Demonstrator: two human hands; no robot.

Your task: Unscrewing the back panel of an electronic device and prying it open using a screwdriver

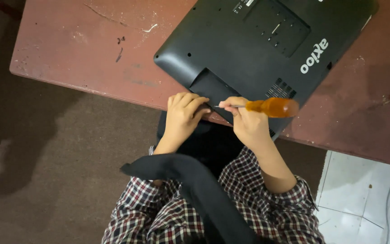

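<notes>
Head view, looking straight down over a person's lap at a worn reddish-brown desk (pixel 91 49). A black laptop (pixel 258 45) lies upside down on the desk, turned at an angle, one corner reaching past the desk's near edge toward the person. Its underside shows vent slots, small screw holes and a rectangular bay recess (pixel 211 88) near that corner; what sits inside the bay cannot be made out. The left hand (pixel 182 118) curls its fingers over the laptop's near edge at the bay, pressing on it. The right hand (pixel 249 126) pinches a screwdriver (pixel 267 107) with an amber handle, its thin metal shaft pointing left toward the bay, close to the left fingertips. Both arms wear plaid sleeves. A dark strap (pixel 195 185) crosses the lap.
</notes>
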